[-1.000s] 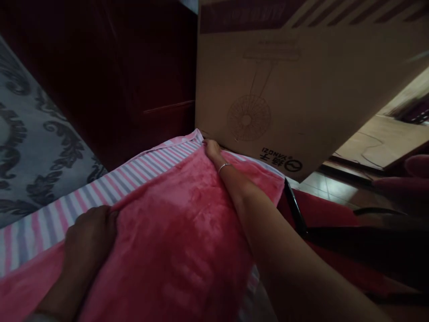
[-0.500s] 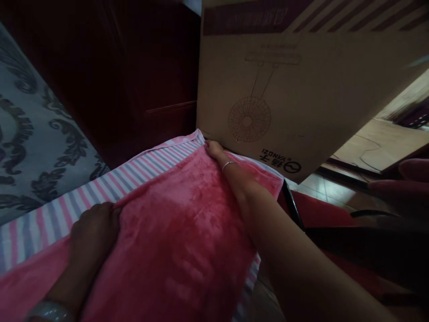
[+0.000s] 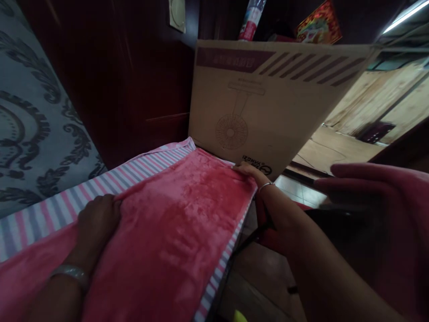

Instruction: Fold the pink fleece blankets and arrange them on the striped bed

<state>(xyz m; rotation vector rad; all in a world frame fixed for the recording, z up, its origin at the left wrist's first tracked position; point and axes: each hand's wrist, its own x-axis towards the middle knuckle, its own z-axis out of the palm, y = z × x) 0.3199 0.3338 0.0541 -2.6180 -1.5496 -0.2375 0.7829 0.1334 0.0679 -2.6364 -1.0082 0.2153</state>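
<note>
A pink plush blanket (image 3: 167, 228) lies spread over a striped sheet (image 3: 43, 217) of pink, grey and white. My left hand (image 3: 98, 219), with a pale bangle at the wrist, is closed on the blanket's left edge. At the far right corner, my right hand (image 3: 247, 170) has its fingers closed on the blanket's edge; a thin bracelet circles that wrist. My right fingertips are small and partly hidden against the cloth. The striped sheet shows again along the blanket's right side.
A large cardboard box (image 3: 275, 107) with a fan drawing stands against the far end. Dark red panelling (image 3: 134, 80) and patterned wallpaper (image 3: 30, 112) border the left. A bottle (image 3: 251, 20) sits behind the box top. Pink fabric (image 3: 385, 188) hangs at right above the tiled floor.
My right hand has moved right along the far edge, from near the left corner to the right corner. My left hand keeps its hold. The view has tilted up, showing the box top.
</note>
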